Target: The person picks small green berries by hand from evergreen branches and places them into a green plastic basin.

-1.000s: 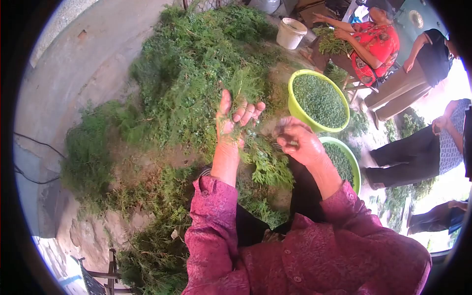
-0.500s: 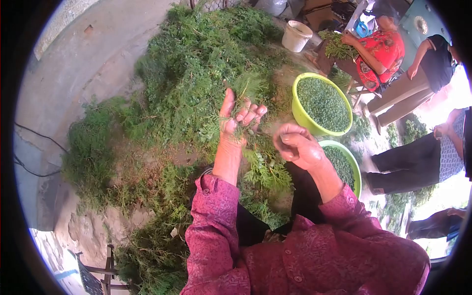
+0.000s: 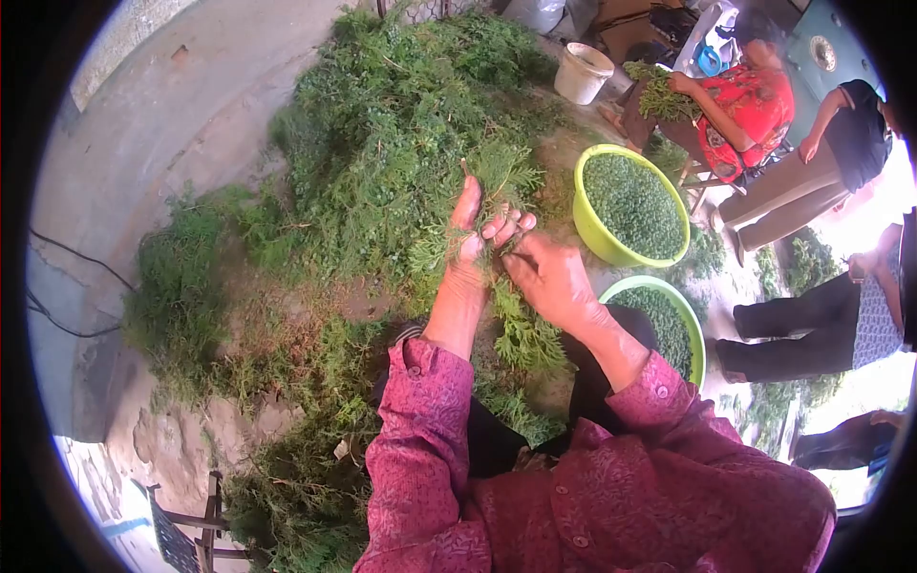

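Observation:
My left hand [image 3: 468, 250] is closed around a leafy evergreen sprig [image 3: 506, 177], its feathery tips sticking out past the fingers and thumb. Against those fingers, my right hand [image 3: 556, 285] has its fingers pinched together at the foliage; whatever sits between the fingertips is too small to make out. Below the hands hangs a brighter green spray of leaves [image 3: 527, 336]. Close by on the right stand a yellow-green tub [image 3: 585, 218] and a pale green tub [image 3: 699, 353], both holding small green cones or berries. A large heap of cut evergreen branches [image 3: 382, 143] lies beyond my hands.
A white bucket [image 3: 581, 74] stands at the back. A seated person in a red top [image 3: 750, 110] holds greenery, and other people stand at the right. A wooden stool [image 3: 196, 520] is at lower left, black cables [image 3: 76, 258] by the wall.
My right hand has moved left from beside the tubs to meet my left hand at the sprig. The view has shifted slightly, while my left hand keeps its hold.

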### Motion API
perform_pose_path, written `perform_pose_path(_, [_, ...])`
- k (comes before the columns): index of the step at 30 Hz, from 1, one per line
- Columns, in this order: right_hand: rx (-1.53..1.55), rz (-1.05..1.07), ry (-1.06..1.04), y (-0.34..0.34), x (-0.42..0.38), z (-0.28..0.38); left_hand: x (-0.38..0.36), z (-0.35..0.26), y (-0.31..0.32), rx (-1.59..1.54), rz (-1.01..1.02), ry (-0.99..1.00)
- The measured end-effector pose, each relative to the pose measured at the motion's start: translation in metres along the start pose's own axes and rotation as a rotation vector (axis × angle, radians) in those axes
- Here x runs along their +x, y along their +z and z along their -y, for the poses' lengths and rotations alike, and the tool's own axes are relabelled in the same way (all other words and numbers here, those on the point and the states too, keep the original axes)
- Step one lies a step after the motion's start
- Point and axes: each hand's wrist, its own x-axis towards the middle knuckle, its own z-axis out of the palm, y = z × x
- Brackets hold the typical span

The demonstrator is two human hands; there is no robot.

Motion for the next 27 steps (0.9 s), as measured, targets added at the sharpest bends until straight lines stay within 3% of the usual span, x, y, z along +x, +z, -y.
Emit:
perform_pose_path(3, [-0.11,0.118,0.011,-0.007,-0.003,-0.008,-0.003,0.002,0.008,-0.038,-0.046,-0.033])
perform_pose_path(6, [-0.028,0.058,-0.02,-0.028,-0.016,-0.019,-0.004,0.001,0.006,-0.062,-0.115,-0.027])
perform_pose_path(8, [-0.199,0.059,0.265,-0.066,-0.023,-0.012,0.001,-0.007,-0.009,-0.198,0.209,-0.082])
perform_pose_path(11, [-0.305,-0.205,0.393,-0.122,-0.053,-0.089,-0.005,-0.005,-0.003,-0.13,0.044,-0.106])
perform_pose_path(12, [-0.385,-0.144,0.472,-0.142,-0.067,-0.106,-0.006,-0.003,-0.001,-0.097,-0.038,-0.121])
perform_pose_path(14, [-0.735,0.096,0.395,-0.166,-0.108,-0.149,-0.006,0.0,0.002,-0.098,0.006,-0.132])
perform_pose_path(16, [-0.737,0.149,0.38,-0.174,-0.126,-0.154,-0.003,0.003,0.005,-0.099,0.052,-0.133])
perform_pose_path(18, [-0.686,0.192,0.295,-0.17,-0.125,-0.16,-0.004,0.008,0.006,-0.038,-0.047,-0.133])
perform_pose_path(20, [-0.474,0.148,0.466,-0.15,-0.088,-0.121,-0.005,0.012,0.012,-0.031,-0.013,-0.14])
perform_pose_path(27, [0.11,0.154,0.217,-0.069,-0.012,-0.035,-0.008,0.011,0.019,0.178,-0.072,-0.034])
